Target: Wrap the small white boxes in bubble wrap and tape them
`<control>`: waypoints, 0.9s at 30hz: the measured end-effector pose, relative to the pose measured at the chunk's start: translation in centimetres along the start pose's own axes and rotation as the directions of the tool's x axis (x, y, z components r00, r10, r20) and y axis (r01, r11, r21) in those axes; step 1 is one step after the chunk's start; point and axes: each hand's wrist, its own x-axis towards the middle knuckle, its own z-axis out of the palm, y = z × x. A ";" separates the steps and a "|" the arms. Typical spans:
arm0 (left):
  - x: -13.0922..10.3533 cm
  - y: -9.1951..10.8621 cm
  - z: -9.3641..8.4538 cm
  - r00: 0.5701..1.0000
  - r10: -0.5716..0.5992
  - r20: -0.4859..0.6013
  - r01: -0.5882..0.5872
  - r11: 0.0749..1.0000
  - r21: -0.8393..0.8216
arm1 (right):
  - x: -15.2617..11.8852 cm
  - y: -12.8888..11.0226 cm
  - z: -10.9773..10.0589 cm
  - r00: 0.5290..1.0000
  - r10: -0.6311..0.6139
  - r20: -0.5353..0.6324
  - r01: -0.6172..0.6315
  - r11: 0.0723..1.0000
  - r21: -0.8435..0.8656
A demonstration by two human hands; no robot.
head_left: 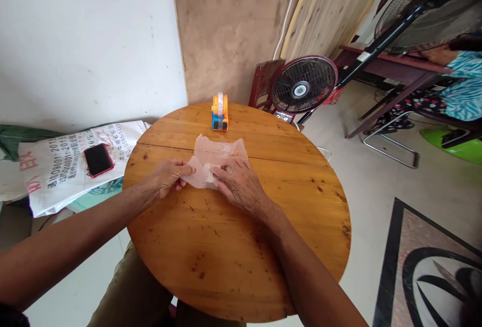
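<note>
Translucent sheet is pinched by left hand, pressed under open right hand.

I count one round table, one tape dispenser, one phone, two fans, two hands and, as far as I can tell, one pinkish sheet.

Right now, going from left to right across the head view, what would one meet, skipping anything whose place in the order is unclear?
Black phone with a red edge → the person's left hand → orange and blue plastic tape dispenser → round dark-red fan with a black grille → bright green object on the floor.
</note>
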 end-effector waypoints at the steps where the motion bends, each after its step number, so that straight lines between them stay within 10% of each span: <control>1: 0.1 0.0 0.2 0.999 0.032 -0.014 -0.031 0.999 0.007 | 0.0 0.0 0.0 1.000 0.001 -0.001 -0.001 1.000 0.002; 6: 0.5 0.2 0.9 0.984 0.174 -0.049 -0.170 0.983 0.074 | 0.1 0.1 0.1 1.000 -0.023 -0.012 0.023 1.000 0.002; 18: 0.3 1.8 3.1 0.978 0.114 0.176 -0.114 0.993 -0.008 | 0.0 0.4 0.3 1.000 -0.016 -0.010 0.016 0.998 0.053; 27: -0.2 2.5 3.9 0.961 0.215 0.176 -0.255 0.934 0.252 | -0.3 1.0 1.4 0.996 0.053 -0.076 -0.034 0.974 0.224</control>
